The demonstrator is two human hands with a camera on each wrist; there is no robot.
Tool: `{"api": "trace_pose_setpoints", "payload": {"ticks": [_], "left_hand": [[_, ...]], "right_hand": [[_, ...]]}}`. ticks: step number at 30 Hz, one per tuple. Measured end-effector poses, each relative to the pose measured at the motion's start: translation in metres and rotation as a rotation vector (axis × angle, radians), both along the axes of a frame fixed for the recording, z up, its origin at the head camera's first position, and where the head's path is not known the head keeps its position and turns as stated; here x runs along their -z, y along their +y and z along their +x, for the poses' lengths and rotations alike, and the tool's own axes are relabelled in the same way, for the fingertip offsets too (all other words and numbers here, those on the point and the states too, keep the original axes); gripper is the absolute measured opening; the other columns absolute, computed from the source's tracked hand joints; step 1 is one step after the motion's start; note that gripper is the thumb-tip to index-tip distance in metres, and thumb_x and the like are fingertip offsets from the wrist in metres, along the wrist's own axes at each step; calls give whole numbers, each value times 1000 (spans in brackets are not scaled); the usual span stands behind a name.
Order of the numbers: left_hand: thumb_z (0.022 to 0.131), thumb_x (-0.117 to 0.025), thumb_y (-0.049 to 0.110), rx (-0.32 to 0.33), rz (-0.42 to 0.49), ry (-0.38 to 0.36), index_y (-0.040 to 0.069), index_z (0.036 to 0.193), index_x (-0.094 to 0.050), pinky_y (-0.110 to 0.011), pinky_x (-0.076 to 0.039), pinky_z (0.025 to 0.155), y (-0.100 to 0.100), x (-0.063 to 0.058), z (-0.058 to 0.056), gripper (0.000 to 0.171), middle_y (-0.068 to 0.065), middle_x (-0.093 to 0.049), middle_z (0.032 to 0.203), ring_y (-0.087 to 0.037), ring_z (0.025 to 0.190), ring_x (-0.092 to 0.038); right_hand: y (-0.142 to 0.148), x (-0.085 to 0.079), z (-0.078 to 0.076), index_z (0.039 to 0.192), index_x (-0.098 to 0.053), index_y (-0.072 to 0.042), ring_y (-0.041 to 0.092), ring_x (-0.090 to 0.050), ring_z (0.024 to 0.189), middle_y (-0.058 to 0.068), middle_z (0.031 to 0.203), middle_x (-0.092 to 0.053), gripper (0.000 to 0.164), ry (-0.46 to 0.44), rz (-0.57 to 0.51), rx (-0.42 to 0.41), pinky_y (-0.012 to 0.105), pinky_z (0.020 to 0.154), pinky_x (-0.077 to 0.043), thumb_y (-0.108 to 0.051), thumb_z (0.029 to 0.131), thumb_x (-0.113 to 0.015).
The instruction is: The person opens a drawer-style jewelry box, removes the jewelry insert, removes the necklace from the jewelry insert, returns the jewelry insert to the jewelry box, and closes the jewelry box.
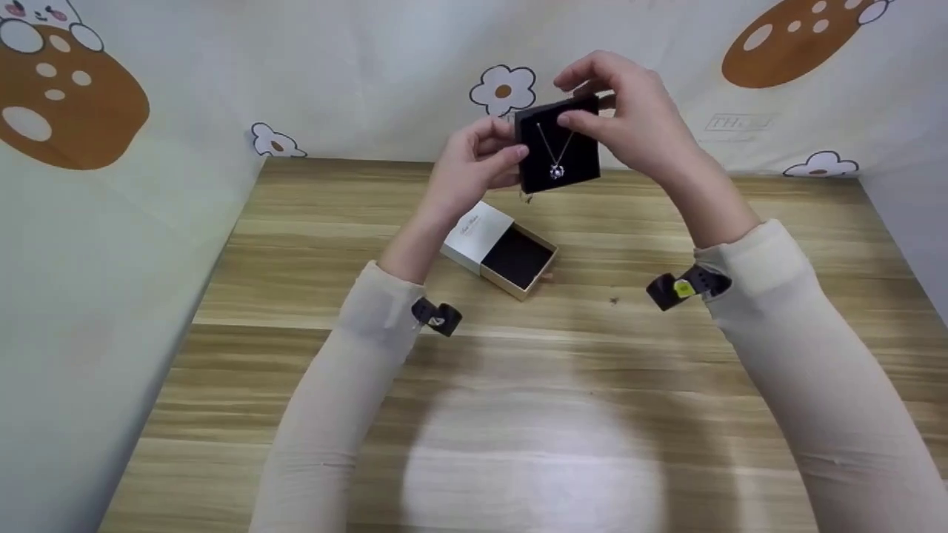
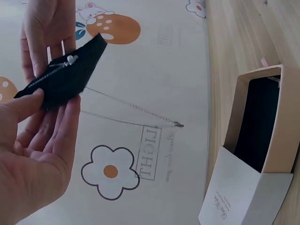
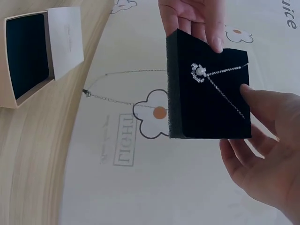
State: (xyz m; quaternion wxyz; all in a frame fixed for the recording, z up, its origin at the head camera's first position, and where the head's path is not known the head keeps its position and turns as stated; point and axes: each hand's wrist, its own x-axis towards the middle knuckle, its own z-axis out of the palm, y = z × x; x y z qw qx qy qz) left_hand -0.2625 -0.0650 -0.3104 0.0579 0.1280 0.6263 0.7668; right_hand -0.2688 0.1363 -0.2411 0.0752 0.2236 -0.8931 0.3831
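A black foam pad (image 1: 537,152), the insert of a jewelry box, is held up above the far edge of the table. On its face lies a silver necklace (image 3: 200,71) with a round sparkling pendant and a pearl-like centre; the rest of its chain (image 2: 133,104) dangles behind the pad, clasp lowest. My left hand (image 1: 474,163) pinches the pad's left side, thumb in front. At the top right corner, my right hand (image 1: 629,118) grips it between thumb and fingers. Below stands the jewelry box (image 1: 500,248), its drawer partly out of the white sleeve, dark inside.
The wooden table (image 1: 333,355) spreads beneath both arms. A small dark speck (image 1: 613,300) lies right of the box. Behind the table hangs a pale cloth (image 1: 370,89) with printed flowers and strawberries. Wrist cameras stick out from both sleeves.
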Motion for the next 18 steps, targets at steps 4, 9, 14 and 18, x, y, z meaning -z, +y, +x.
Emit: {"api": "trace_pose_setpoints", "payload": {"ticks": [4, 9, 14, 18], "left_hand": [[93, -62, -4, -72, 3, 3, 5, 92, -56, -36, -63, 78, 0, 1, 0, 11, -12, -69, 99, -21, 92, -71], [93, -62, -4, -138, 4, 6, 5, 91, -55, -34, -63, 78, 0, 2, 1, 11, -11, -67, 97, -22, 95, -70], [92, -62, -4, -159, 11, 22, 4, 92, -55, -35, -62, 80, 1, 1, 3, 11, -17, -68, 104, -26, 100, -70], [92, -63, -4, -166, -2, 41, 5, 92, -56, -35, -62, 82, 1, 2, 5, 12, -21, -69, 111, -29, 103, -71]], "right_hand": [[1, 4, 3, 122, -64, -7, 16, -56, 115, 5, 125, -57, 27, 113, -18, 68, 29, 100, -48, -15, 96, -66], [1, 14, 6, 111, -66, -6, 8, -59, 97, -3, 107, -63, 17, 35, -105, 104, 21, 85, -50, -13, 96, -64], [-1, 25, 4, 117, -65, -5, 5, -61, 93, -4, 101, -66, 23, -127, -198, 87, 20, 85, -51, -11, 95, -64], [-2, 30, 2, 123, -62, -1, 6, -64, 92, -4, 102, -65, 29, -246, -290, 63, 20, 88, -51, -8, 95, -61]]}}
